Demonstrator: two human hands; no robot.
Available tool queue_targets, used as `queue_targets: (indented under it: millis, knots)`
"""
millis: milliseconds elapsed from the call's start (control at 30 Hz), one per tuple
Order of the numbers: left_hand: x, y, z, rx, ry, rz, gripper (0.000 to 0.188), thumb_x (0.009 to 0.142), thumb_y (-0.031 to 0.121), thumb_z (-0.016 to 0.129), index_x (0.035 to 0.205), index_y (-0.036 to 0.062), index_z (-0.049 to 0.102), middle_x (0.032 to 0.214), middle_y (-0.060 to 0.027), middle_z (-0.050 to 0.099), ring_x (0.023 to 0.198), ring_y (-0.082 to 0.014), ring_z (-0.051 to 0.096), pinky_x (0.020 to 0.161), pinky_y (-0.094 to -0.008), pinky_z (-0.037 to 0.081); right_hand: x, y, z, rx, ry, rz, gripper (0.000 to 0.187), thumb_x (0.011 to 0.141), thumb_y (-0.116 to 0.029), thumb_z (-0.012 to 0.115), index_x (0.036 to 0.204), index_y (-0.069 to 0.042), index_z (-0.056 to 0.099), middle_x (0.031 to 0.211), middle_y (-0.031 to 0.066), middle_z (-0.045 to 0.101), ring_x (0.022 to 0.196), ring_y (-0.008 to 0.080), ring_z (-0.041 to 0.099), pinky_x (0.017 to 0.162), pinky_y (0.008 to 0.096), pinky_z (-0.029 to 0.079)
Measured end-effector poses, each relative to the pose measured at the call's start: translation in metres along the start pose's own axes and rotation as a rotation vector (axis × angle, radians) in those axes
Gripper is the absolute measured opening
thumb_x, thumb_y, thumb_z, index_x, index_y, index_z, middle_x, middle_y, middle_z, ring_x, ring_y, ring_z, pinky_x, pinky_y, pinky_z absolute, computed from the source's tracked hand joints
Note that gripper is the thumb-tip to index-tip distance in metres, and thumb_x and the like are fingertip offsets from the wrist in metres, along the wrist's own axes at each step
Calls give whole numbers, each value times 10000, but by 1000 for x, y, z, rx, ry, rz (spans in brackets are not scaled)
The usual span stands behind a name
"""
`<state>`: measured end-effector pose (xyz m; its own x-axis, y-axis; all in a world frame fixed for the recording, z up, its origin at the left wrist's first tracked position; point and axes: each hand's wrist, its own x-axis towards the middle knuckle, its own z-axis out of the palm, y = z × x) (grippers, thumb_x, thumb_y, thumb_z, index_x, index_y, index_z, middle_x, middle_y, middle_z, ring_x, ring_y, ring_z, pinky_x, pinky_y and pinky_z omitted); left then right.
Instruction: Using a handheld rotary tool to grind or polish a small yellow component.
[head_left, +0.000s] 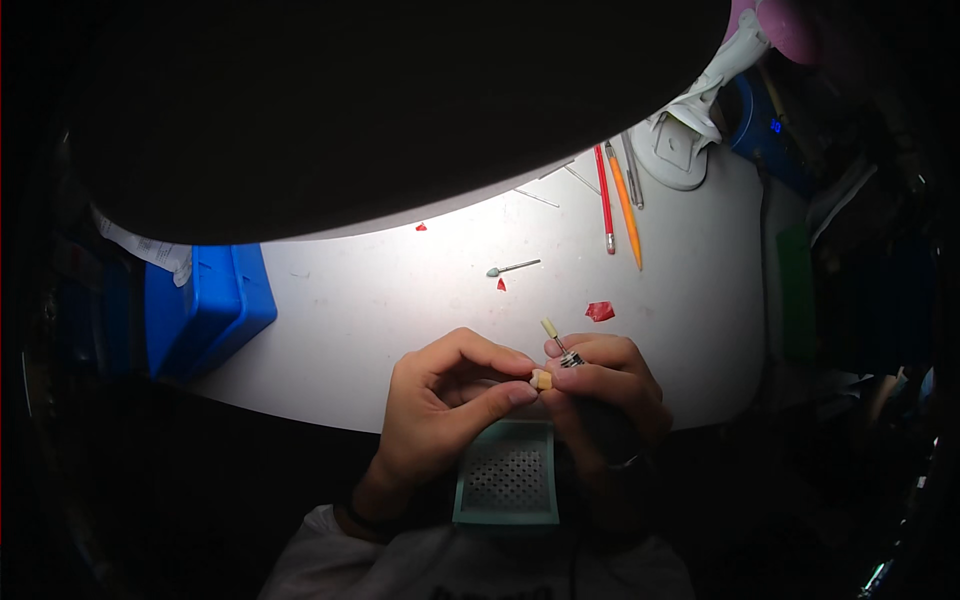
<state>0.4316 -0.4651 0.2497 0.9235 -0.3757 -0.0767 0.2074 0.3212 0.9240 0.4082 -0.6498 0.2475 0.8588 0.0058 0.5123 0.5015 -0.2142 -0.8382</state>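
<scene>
One small cream piece (542, 380) sits just beyond the green tray (506, 519), pinched between thumb and finger of the left hand (430, 390); the right hand (622, 385) grips a rotary handpiece (571, 359). Probably light, stiff, chip-prone: hold opposite sides, clear of the bit (549, 328).

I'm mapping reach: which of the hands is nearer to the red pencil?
Right. The right hand is almost straight below the red eraser-tipped pencil in the picture; the left hand is farther, below and to its left.
</scene>
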Motion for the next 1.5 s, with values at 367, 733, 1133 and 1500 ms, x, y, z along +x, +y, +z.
queue_targets:
  millis: [367,733,1133,1500]
  knots:
    - [-1,3,-4,69,-36,28,232,913,-68,707,1141,-85,668,1115,-173,720,1048,-210,712,945,-311,592,0,2,2,29,-16,-12,388,790,82,801,1124,-73,679,1015,144,664,910,254,708,775,332,577]
    - [0,4,0,112,-18,37,213,907,-68,713,1120,-78,700,1080,-156,734,1005,-192,716,920,-303,581,-1,2,-3,23,-31,11,436,756,113,800,1128,-82,683,1026,144,645,926,256,699,795,335,571]
    - [1,0,-2,236,3,143,192,889,-59,733,1080,-49,718,1033,-127,727,965,-173,703,880,-282,552,2,-1,-2,3,-43,34,410,771,121,785,1121,-70,688,991,124,645,863,228,693,751,313,564]
    - [-2,3,-1,117,27,4,174,918,-43,715,1091,-58,717,1033,-131,747,962,-155,705,879,-267,548,4,-1,2,23,-42,42,368,795,103,777,1112,-65,698,958,111,643,814,203,673,710,301,548]
